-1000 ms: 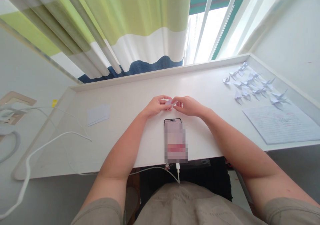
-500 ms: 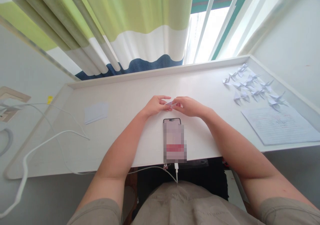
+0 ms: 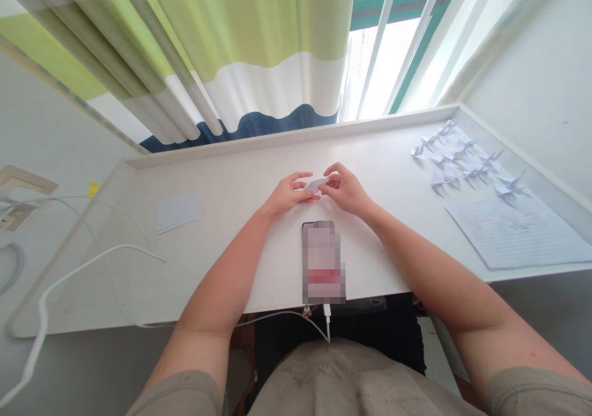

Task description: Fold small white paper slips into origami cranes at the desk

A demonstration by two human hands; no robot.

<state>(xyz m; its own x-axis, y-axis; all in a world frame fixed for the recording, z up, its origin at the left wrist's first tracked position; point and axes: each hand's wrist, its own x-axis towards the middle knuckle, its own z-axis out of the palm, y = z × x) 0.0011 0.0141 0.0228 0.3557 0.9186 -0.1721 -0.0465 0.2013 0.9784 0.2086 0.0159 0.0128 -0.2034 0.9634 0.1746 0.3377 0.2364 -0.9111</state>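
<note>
A small folded piece of pale paper (image 3: 316,185) is pinched between both of my hands over the middle of the white desk (image 3: 240,175). My left hand (image 3: 289,194) grips its left end with thumb and fingers. My right hand (image 3: 345,188) holds its right end, fingers curled and raised slightly off the desk. A phone (image 3: 323,260) lies just in front of my hands at the near desk edge, with a white cable plugged into its bottom.
Several folded paper cranes (image 3: 462,160) sit at the far right of the desk, next to a lined sheet (image 3: 518,231). A small stack of paper squares (image 3: 178,211) lies at the left. White cables (image 3: 83,262) trail over the left end. A striped curtain (image 3: 222,52) hangs behind.
My right hand has lifted and tilted up, raising the right end of the folded paper. My left hand has stayed in place.
</note>
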